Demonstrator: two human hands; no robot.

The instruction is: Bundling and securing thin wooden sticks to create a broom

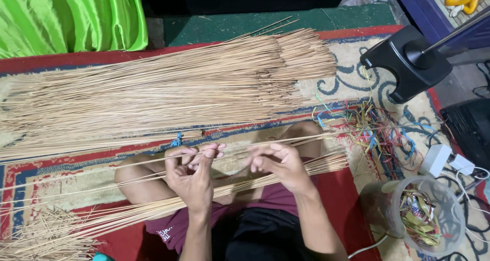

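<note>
A big heap of long thin pale sticks (pixel 153 92) lies across a patterned red carpet (pixel 352 199). A smaller bundle of the same sticks (pixel 286 171) rests over my crossed legs. My left hand (pixel 191 171) and my right hand (pixel 275 164) are raised side by side above my lap. Both pinch a single thin stick (pixel 326 136) that runs across the view from left to right. A small blue tie (pixel 176 139) sits on the sticks just above my left hand.
A tangle of coloured strings (pixel 380 133) lies to the right. A clear plastic jar (pixel 429 215) with wrappers stands at lower right, next to white chargers and cables (pixel 444 161). A black stand base (pixel 406 62) is at upper right. Green cloth (pixel 66 16) lies at upper left. Short stick scraps (pixel 41 238) pile at lower left.
</note>
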